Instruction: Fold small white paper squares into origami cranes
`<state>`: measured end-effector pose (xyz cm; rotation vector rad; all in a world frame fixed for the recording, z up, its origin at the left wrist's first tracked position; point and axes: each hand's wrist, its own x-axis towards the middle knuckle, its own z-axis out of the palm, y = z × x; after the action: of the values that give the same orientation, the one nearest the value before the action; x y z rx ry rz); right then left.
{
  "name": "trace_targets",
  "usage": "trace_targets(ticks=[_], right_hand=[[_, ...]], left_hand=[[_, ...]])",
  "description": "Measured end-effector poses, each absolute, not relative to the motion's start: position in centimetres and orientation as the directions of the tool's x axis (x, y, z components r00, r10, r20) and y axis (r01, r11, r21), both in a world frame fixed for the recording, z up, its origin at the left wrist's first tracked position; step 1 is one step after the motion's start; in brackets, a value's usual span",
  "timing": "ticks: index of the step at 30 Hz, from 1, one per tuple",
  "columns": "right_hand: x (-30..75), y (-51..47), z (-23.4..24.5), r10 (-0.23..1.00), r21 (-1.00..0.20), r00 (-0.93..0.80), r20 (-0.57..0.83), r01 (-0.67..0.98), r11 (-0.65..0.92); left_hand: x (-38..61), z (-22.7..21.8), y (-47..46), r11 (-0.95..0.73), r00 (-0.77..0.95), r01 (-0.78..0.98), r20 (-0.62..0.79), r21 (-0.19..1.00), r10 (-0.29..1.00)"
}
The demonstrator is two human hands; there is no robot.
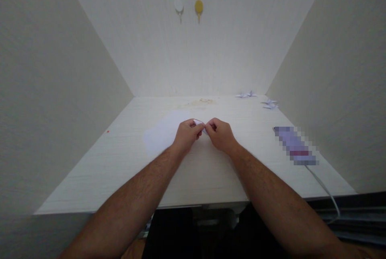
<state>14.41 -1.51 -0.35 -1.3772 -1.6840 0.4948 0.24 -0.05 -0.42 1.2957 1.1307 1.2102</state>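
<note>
A small folded piece of white paper [198,122] is held between my two hands above the middle of the desk. My left hand [187,133] pinches it from the left, thumb on the near side. From the right, my right hand [220,133] closes its thumb and index finger on the paper's edge. The fingertips of both hands almost meet, and they hide much of the folds. Flat on the desk, partly behind my left hand, lies a white sheet of paper [161,132].
Several folded paper cranes [251,94] sit at the desk's back right. A blurred-out phone [294,144] with a white cable [324,188] lies at the right. A small orange bit [107,131] is at the left edge. Panels enclose the desk [120,170]; two hooks [198,7] hang behind.
</note>
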Motion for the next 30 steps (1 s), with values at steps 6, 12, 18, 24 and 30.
trace_targets(ticks=[6, 12, 18, 24, 30], right_hand=[[13.7, -1.8, -0.3, 0.897, -0.705, 0.003, 0.443, 0.619, 0.346], [13.7, -1.7, -0.4, 0.921, -0.773, 0.034, 0.388, 0.557, 0.305], [14.1, -1.5, -0.1, 0.943, -0.806, -0.003, 0.332, 0.518, 0.285], [14.2, -1.3, -0.1, 0.915, -0.863, 0.156, 0.371, 0.423, 0.277], [14.3, -1.2, -0.3, 0.942, -0.929, 0.039, 0.333, 0.182, 0.321]], left_hand=[[0.3, -0.2, -0.2, -0.083, 0.041, -0.07, 0.086, 0.994, 0.995], [0.1, 0.0, -0.2, -0.124, -0.005, 0.035, 0.124, 0.992, 0.992], [-0.2, 0.4, -0.2, -0.104, -0.02, 0.008, 0.104, 0.995, 0.994], [0.0, 0.6, -0.4, 0.012, 0.103, -0.22, 0.011, 0.975, 0.995], [-0.2, 0.5, 0.0, -0.034, 0.061, -0.209, 0.048, 0.977, 0.997]])
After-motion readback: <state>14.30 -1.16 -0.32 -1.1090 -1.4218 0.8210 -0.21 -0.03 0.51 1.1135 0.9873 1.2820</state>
